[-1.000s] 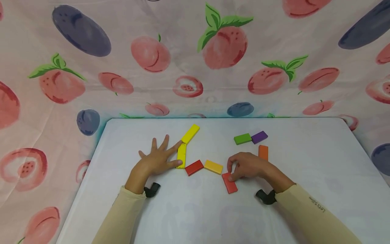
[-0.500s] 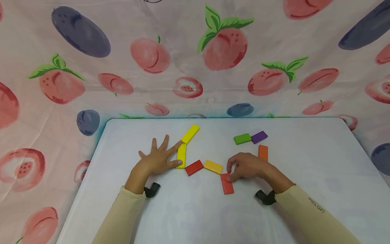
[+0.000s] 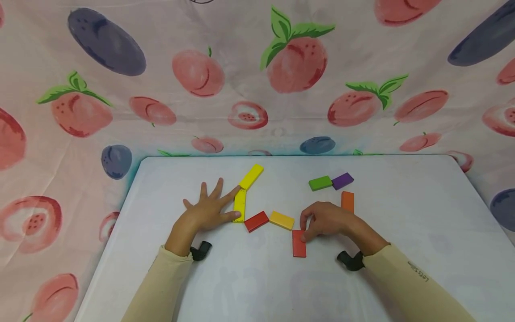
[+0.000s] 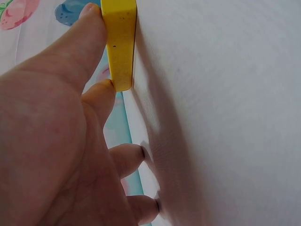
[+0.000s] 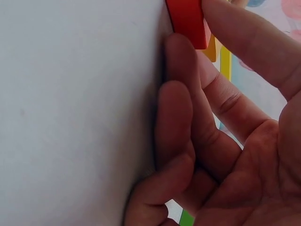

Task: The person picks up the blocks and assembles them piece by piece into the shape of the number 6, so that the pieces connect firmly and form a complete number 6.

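My left hand (image 3: pixel 208 211) lies spread over the left of the table, its thumb and index fingertips touching the side of a flat yellow block (image 4: pixel 121 47). A second yellow block (image 3: pixel 251 176) meets that block's far end at an angle. With curled fingers my right hand (image 3: pixel 327 218) holds a light red block (image 3: pixel 299 244), thumb at its right edge and index finger at its far end. In the right wrist view the light red block (image 5: pixel 187 23) sits at the top, by the thumb and fingertips. Between the hands lie a dark red block (image 3: pixel 256 221) and an orange-yellow block (image 3: pixel 281 220), corner to corner.
Beyond the right hand are a green block (image 3: pixel 320 183) and a purple block (image 3: pixel 343 181), end to end. An orange block (image 3: pixel 348 202) is partly hidden behind the right wrist. The white table (image 3: pixel 257 286) ends at a fruit-print cloth (image 3: pixel 277 116). Black wrist mounts show below both hands.
The light red block has turned from a slant to nearly straight toward the person, its near end swinging left. The right hand has barely moved; the left hand stays put.
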The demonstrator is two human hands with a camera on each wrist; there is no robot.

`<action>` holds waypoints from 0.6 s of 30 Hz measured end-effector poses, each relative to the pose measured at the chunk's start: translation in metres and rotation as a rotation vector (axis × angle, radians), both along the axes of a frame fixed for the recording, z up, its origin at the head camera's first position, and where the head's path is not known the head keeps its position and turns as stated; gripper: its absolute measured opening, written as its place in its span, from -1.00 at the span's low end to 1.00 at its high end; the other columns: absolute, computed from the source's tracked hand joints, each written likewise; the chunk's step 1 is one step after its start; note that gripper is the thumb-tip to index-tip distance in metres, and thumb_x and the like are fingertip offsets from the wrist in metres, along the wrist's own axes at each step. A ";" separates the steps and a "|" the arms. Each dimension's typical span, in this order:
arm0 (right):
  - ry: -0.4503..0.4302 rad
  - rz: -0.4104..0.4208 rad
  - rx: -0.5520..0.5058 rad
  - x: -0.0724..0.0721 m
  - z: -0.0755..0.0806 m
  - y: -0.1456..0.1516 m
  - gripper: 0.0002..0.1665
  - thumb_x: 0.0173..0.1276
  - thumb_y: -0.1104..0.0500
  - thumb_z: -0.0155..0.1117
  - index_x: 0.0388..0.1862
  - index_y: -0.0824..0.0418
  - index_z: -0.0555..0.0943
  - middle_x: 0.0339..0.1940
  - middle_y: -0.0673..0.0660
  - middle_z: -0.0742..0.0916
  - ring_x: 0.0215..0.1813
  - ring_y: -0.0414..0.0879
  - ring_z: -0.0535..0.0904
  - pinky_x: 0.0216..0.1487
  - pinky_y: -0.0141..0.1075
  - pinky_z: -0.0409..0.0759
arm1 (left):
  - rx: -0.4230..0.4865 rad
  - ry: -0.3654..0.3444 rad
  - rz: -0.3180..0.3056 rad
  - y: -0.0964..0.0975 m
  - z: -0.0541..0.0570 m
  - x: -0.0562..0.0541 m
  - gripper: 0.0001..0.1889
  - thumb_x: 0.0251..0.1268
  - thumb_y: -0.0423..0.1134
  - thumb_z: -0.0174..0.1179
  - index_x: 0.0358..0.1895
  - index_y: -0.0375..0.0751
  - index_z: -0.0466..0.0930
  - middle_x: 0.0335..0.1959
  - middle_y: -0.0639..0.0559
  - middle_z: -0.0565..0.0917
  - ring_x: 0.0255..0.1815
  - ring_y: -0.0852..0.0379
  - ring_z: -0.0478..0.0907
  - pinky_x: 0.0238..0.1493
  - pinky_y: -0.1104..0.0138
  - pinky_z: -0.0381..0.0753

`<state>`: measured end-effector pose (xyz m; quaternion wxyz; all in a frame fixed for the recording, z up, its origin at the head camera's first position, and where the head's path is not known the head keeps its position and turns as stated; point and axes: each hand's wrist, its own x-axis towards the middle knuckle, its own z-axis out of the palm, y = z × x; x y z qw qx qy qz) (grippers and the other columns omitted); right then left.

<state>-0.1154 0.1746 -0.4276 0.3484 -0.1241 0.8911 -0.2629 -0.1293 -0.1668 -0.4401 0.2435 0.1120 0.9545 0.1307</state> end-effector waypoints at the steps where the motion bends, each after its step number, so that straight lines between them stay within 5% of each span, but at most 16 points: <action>1: 0.002 -0.001 0.001 0.000 0.000 0.000 -0.80 0.13 0.03 0.61 -0.36 -0.03 0.72 -0.51 0.02 0.63 -0.33 -0.08 0.52 -0.29 -0.27 0.43 | 0.000 0.001 0.000 0.000 0.000 0.000 -0.13 0.32 0.41 0.12 0.62 0.52 -0.08 0.73 -0.10 -0.31 0.64 -0.52 -0.49 0.14 -0.74 -0.34; 18: 0.012 -0.014 0.015 0.004 -0.002 -0.002 -0.81 0.13 0.02 0.62 -0.37 -0.03 0.72 -0.46 0.03 0.63 -0.32 -0.08 0.52 -0.29 -0.28 0.45 | -0.001 0.006 -0.009 -0.001 -0.002 0.001 -0.13 0.32 0.41 0.12 0.63 0.52 -0.09 0.73 -0.09 -0.32 0.64 -0.52 -0.49 0.15 -0.74 -0.33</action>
